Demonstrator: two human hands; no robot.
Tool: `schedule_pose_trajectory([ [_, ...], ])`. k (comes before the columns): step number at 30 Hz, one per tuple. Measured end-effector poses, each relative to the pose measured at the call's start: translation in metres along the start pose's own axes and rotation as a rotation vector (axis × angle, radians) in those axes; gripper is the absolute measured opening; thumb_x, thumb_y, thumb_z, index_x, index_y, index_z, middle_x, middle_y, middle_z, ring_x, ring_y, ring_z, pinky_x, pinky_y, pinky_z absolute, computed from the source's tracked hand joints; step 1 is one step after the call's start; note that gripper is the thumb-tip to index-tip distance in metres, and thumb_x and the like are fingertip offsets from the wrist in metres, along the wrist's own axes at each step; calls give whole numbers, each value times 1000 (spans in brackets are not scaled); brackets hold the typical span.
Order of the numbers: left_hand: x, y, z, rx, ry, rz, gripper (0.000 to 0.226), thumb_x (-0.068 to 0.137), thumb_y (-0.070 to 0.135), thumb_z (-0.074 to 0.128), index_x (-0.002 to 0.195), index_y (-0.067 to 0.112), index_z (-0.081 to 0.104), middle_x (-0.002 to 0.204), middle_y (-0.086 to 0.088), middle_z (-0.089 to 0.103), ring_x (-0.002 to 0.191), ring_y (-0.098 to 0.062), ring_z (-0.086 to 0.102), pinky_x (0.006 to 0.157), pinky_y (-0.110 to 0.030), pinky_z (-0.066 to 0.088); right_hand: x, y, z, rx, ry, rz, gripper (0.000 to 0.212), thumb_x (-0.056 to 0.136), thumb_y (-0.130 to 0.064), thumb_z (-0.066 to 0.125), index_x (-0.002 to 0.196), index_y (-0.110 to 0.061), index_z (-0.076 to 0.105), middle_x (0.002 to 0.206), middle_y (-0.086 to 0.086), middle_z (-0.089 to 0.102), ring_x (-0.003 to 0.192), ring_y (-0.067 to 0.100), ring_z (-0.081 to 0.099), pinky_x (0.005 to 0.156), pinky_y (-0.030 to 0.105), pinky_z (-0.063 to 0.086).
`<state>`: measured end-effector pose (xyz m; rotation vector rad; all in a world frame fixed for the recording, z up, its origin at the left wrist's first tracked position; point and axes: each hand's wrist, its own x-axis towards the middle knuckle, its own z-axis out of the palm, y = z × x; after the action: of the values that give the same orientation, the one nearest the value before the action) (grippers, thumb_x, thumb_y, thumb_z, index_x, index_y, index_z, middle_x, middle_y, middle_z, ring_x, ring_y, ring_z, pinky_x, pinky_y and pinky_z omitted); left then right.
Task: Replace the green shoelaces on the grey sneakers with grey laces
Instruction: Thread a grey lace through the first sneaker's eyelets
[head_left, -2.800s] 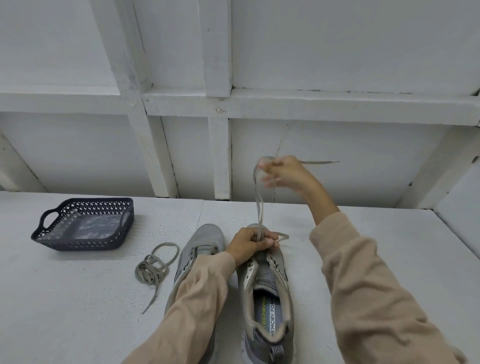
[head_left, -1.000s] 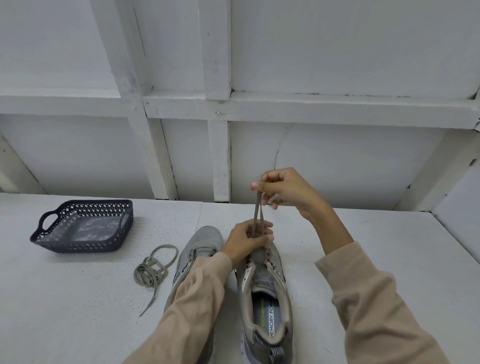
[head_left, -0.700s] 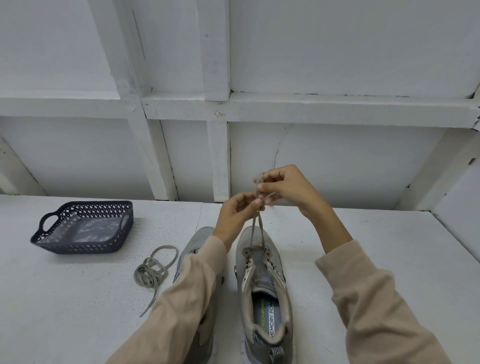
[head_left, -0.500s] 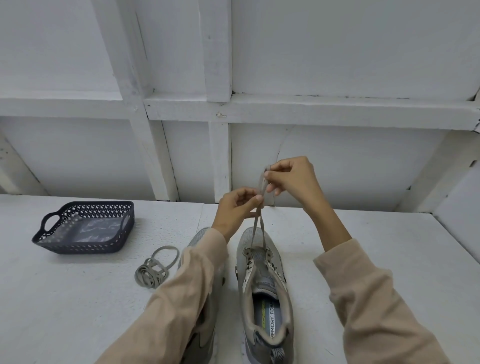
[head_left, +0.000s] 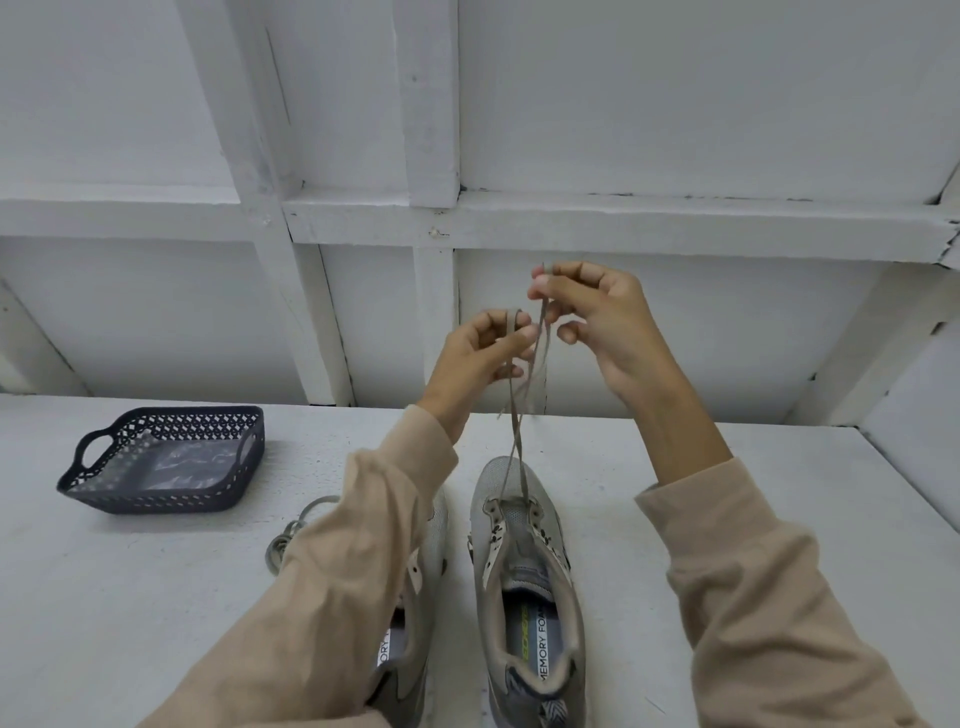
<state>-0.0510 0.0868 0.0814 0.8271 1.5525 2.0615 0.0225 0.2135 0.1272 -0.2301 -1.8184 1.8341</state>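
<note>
Left hand (head_left: 483, 358) pinches one end of the grey lace (head_left: 518, 436), looped over the forefinger. Right hand (head_left: 602, 322) pinches the other end just beside and slightly above the left fingertips. Both strands drop below the fingers, cross, and enter the front eyelets of the grey sneaker (head_left: 524, 571). Coiled lace (head_left: 283, 545) and mesh basket (head_left: 156, 501) lie well left of the fingers.
</note>
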Motion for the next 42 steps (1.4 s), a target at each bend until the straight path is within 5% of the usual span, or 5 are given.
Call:
schedule_pose_trajectory([
  [18, -13, -36, -48, 204, 234, -211, 7, 88, 2, 63, 93, 4, 67, 70, -2, 60, 53, -6, 48, 48, -13, 39, 30, 54, -62, 636, 329, 314, 18, 101, -12, 48, 93, -3, 61, 80, 6, 60, 56, 10, 52, 43, 16, 41],
  [25, -22, -53, -78, 103, 406, -338, 9, 89, 5, 62, 81, 6, 64, 69, -4, 55, 53, -7, 46, 46, -14, 39, 25, 91, -83, 831, 597, 293, 11, 95, 12, 45, 91, 7, 54, 94, 18, 56, 84, 28, 63, 77, 38, 59],
  [29, -28, -53, -72, 99, 355, -380, 8, 90, 14, 63, 89, 7, 66, 80, -1, 61, 51, -9, 45, 43, -15, 37, 19, 102, -76, 657, 514, 306, 24, 98, 9, 42, 121, 11, 47, 109, 29, 58, 99, 37, 65, 80, 37, 60],
  [35, -27, -51, -64, 138, 385, -341, 14, 90, 22, 62, 100, 13, 68, 104, 2, 64, 45, -7, 47, 43, -17, 33, 11, 130, -63, -136, 252, 439, 21, 101, -12, 42, 100, -3, 61, 56, 1, 35, 31, 8, 32, 35, 17, 23],
  [42, -27, -33, -55, 25, 259, -135, 17, 92, 15, 58, 108, 10, 65, 116, 1, 67, 69, -12, 60, 59, -21, 50, -3, 186, -53, -885, -95, 503, 28, 80, -30, 74, 67, -8, 63, 67, 0, 60, 63, 21, 53, 64, 30, 40],
])
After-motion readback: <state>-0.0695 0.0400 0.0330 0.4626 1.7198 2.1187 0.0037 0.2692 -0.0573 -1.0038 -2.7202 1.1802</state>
